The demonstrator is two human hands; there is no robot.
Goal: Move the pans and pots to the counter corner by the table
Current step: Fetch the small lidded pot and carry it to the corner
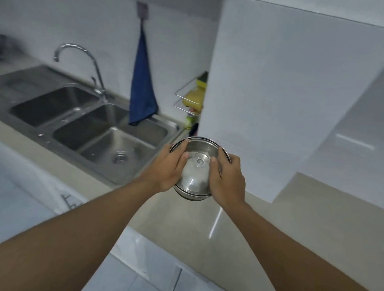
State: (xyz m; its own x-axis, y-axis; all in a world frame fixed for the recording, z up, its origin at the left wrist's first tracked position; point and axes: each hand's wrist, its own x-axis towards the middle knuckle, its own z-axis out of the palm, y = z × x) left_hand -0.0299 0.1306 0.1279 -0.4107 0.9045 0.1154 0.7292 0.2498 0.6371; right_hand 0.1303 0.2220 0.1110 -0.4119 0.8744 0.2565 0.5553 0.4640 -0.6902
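Both my hands, left (pixel 168 166) and right (pixel 227 178), clasp the lidded pot (pixel 196 170) over the counter (pixel 300 208); tilting could slide its lid off.

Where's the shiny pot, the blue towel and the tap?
pot (pixel 195 180): head view, on the steel lid's dome between the two hands.
blue towel (pixel 142 85): head view, on the middle of the hanging cloth.
tap (pixel 77 47): head view, on the top of its curved spout.
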